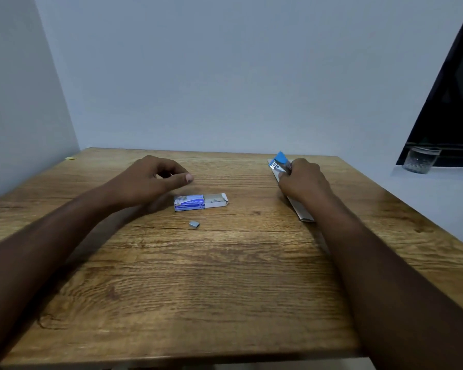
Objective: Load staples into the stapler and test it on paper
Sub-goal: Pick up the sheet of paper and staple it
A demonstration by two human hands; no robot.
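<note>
The right hand (302, 181) grips a blue stapler (280, 163) over a folded paper strip (301, 210) on the wooden desk (198, 276). The left hand (150, 180) hovers loosely curled, empty, near the staple box (199, 202) (drawer slid out); a staple block (194, 224) lies just before it.

Right hand (302, 180) grips stapler (278, 162); left hand (155, 180) empty.

Blue-and-silver stapler (279, 162), blue-and-white staple box (200, 202), grey staple strip (194, 224), brown wood-grain table (198, 276)
</note>
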